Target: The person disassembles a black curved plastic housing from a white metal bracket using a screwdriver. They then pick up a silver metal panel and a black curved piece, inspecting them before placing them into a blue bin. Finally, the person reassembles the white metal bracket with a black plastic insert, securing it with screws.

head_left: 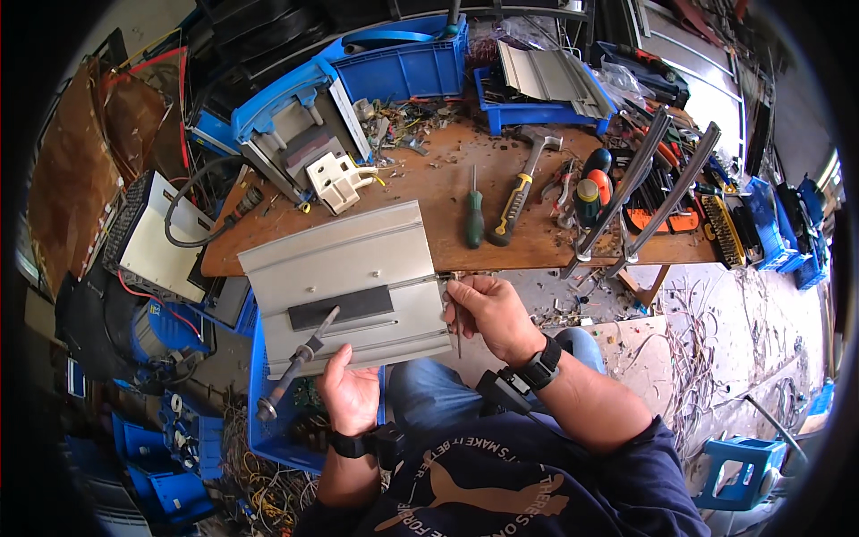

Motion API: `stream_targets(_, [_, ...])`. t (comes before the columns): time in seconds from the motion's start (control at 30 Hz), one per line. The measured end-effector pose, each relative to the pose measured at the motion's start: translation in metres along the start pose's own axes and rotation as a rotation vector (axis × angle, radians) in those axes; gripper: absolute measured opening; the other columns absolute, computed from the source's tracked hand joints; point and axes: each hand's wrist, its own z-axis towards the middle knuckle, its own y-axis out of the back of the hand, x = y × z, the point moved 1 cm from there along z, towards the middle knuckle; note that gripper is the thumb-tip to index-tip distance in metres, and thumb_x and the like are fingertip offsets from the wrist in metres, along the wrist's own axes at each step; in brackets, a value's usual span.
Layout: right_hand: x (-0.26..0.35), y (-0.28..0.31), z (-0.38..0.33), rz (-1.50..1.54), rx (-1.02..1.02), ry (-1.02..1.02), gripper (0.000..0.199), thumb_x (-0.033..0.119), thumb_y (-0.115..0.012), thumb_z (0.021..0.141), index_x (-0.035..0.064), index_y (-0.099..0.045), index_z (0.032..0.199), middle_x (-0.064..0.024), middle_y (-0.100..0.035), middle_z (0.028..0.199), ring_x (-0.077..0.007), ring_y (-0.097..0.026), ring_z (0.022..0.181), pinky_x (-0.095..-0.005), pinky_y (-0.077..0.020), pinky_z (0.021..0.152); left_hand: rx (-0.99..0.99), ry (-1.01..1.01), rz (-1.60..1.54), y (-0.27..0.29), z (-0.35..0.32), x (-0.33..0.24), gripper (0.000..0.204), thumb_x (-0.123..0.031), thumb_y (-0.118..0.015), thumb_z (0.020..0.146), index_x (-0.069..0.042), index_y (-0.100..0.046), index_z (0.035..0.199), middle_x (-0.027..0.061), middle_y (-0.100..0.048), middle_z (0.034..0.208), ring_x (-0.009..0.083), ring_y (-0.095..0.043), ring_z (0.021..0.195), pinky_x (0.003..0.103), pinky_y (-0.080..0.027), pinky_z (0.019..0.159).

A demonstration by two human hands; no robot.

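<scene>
A silvery ribbed metal panel [344, 242] with a dark rectangular strip [340, 309] on its face is tilted in front of me, over the bench's near edge. My left hand [351, 392] grips its lower edge, thumb up at the front, the other fingers partly hidden. A slim metal rod-shaped piece with a tapered tip and a collar [304, 354] lies slantwise across the panel's lower left, beside my left thumb; how it is fixed I cannot tell. At the panel's right edge, my right hand [490, 315] pinches a thin dark metal rod [459, 336], pointing downward.
On the wooden bench [429, 179] lie a green-handled screwdriver [474, 215], a hammer [523, 188], a cream plastic part [335, 182] and pliers [565, 192]. Two metal bars [626, 192] jut over its front edge. Below the panel is a blue crate [261, 430]; loose wires litter the floor.
</scene>
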Motion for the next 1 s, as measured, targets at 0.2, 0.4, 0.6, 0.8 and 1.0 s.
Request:
stream_targets(0.2, [0.006, 0.005, -0.005, -0.224, 0.141, 0.028, 0.006, 0.007, -0.057, 0.088, 0.0005, -0.056, 0.090, -0.0023, -0.058, 0.069, -0.0061, -0.052, 0.053, -0.0190, -0.0389, 0.046, 0.043, 0.005, -0.033, -0.001, 0.002, -0.004, 0.035, -0.004, -0.050, 0.084, -0.002, -0.050, 0.119, 0.0124, -0.059, 0.116, 0.0268, -0.057, 0.107, 0.043, -0.049, 0.090])
stream_targets(0.4, [0.014, 0.012, -0.004, -0.344, 0.237, -0.069, 0.017, 0.003, -0.057, 0.085, -0.0015, -0.053, 0.101, -0.0024, -0.058, 0.068, -0.0069, -0.052, 0.048, -0.0203, -0.0376, 0.042, -0.004, 0.023, -0.031, 0.006, 0.003, -0.004, 0.034, -0.004, -0.051, 0.083, -0.001, -0.051, 0.117, 0.0137, -0.059, 0.114, 0.0287, -0.059, 0.105, 0.045, -0.051, 0.088])
stream_targets(0.6, [0.015, 0.007, -0.009, -0.315, 0.169, -0.080, 0.010, 0.002, -0.056, 0.083, -0.0022, -0.055, 0.093, -0.0035, -0.058, 0.064, -0.0074, -0.052, 0.045, -0.0222, -0.0374, 0.038, -0.023, 0.034, -0.012, 0.003, 0.001, -0.007, 0.034, -0.004, -0.051, 0.084, 0.000, -0.050, 0.117, 0.0149, -0.059, 0.113, 0.0300, -0.059, 0.104, 0.046, -0.051, 0.088])
stream_targets(0.8, [0.010, 0.006, -0.011, -0.340, 0.133, -0.034, 0.006, 0.004, -0.057, 0.085, -0.0012, -0.056, 0.088, -0.0030, -0.057, 0.061, -0.0071, -0.052, 0.045, -0.0224, -0.0377, 0.038, -0.008, 0.055, 0.014, -0.001, -0.003, -0.011, 0.031, -0.005, -0.050, 0.086, 0.002, -0.050, 0.116, 0.0160, -0.059, 0.113, 0.0304, -0.060, 0.102, 0.046, -0.052, 0.088])
stream_targets(1.0, [0.006, 0.004, -0.016, -0.443, 0.090, 0.068, 0.008, 0.003, -0.056, 0.085, -0.0026, -0.056, 0.090, -0.0021, -0.056, 0.060, -0.0070, -0.050, 0.045, -0.0230, -0.0382, 0.040, 0.035, 0.130, -0.015, -0.005, -0.007, -0.016, 0.031, -0.003, -0.048, 0.087, -0.001, -0.052, 0.118, 0.0137, -0.059, 0.116, 0.0288, -0.057, 0.108, 0.046, -0.048, 0.093])
